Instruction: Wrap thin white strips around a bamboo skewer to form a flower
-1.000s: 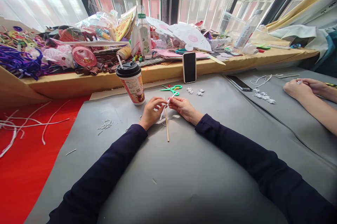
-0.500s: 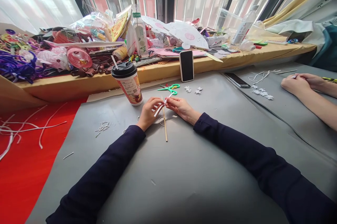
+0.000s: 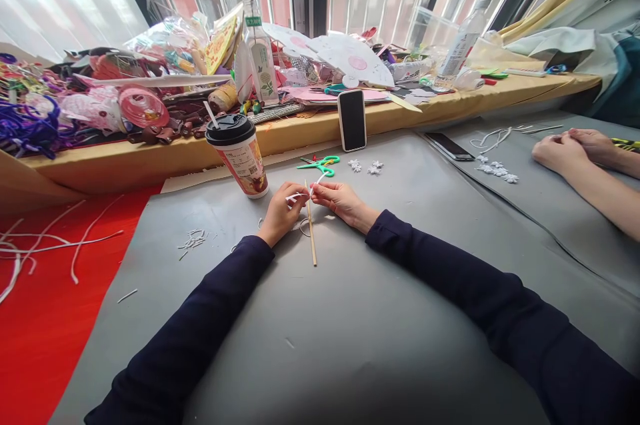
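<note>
Between my hands is a thin white cord (image 3: 319,179), its ends sticking out past the fingertips. My left hand (image 3: 284,209) is closed in a pinch on the cord's left part. With thumb and forefinger, my right hand (image 3: 342,202) pinches the same cord close by, the fingertips of both hands almost meeting. A thin wooden stick (image 3: 312,238) lies on the table beneath them, with a loop of cord beside it. Just behind the hands rest green-handled scissors (image 3: 327,166). Small white knotted flowers (image 3: 375,168) lie to the right of the scissors.
A lidded paper cup (image 3: 244,162) with a straw stands left of my hands. A phone (image 3: 353,122) leans upright against the ledge; another phone (image 3: 450,146) lies flat. Cord scraps (image 3: 194,240) lie at left. At right, a co-worker's hands (image 3: 565,153) are near more white flowers (image 3: 497,170).
The cord end at my left hand has swung from pointing down-left to lying nearly level across the fingers. My left fingers have closed in more. The view has shifted slightly.
</note>
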{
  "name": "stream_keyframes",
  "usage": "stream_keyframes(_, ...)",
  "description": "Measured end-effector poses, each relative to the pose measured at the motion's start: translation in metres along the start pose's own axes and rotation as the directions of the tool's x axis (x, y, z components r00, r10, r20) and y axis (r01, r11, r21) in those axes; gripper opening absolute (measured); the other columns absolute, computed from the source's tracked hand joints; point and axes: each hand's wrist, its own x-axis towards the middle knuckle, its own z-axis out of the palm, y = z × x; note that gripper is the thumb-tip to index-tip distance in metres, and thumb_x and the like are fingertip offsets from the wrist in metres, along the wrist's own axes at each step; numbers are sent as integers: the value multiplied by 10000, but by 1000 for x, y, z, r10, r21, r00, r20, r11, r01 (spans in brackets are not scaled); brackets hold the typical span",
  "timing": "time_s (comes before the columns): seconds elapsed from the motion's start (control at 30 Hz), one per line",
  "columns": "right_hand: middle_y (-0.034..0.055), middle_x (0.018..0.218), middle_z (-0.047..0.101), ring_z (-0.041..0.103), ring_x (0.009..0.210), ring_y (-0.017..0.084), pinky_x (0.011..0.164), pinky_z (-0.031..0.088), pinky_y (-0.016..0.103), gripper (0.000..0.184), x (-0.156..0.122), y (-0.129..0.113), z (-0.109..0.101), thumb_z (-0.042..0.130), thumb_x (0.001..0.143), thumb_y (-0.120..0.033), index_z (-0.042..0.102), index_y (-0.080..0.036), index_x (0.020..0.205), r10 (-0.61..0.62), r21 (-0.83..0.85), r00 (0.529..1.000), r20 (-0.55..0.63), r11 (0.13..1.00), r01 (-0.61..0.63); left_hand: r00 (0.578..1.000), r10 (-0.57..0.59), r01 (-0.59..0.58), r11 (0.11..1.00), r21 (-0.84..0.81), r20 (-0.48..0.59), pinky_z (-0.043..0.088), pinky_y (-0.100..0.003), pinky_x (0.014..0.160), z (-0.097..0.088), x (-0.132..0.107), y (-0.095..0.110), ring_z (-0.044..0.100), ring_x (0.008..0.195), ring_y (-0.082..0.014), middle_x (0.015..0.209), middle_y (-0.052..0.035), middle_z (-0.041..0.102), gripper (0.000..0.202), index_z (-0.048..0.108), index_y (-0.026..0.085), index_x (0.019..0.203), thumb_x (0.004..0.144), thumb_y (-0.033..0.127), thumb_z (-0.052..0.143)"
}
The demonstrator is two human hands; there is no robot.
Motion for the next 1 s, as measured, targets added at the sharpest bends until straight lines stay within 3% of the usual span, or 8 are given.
stream_keyframes(0.5, 17, 737, 637, 566, 679, 88, 730, 479, 237, 285, 1, 3, -2, 711, 603, -376, 662, -141, 756, -41, -144, 998, 51, 988, 48, 996, -57, 55, 998, 41, 61, 422, -229, 549, 1, -1, -11, 535, 673, -114, 853, -51, 551, 158, 545, 166, 786, 788, 315, 492)
stream_keyframes(0.83, 3, 665, 607, 549, 635, 81, 690, 477, 234, 270, 2, 4, -3, 715, 596, -368, 659, -139, 726, -39, -139, 999, 23, 989, 41, 990, -38, 25, 995, 93, 136, 418, -248, 603, 0, 1, -11, 537, 726, -133, 871, -49, 545, 150, 515, 173, 872, 824, 289, 432)
stream_keyframes(1.0, 17, 728, 623, 534, 620, 75, 644, 463, 218, 280, 2, 3, -4, 714, 595, -369, 663, -138, 746, -21, -180, 999, 47, 983, 29, 988, -3, -16, 992, 123, 153, 416, -262, 636, 0, 1, -10, 534, 710, -133, 831, -42, 550, 138, 526, 170, 848, 817, 275, 442)
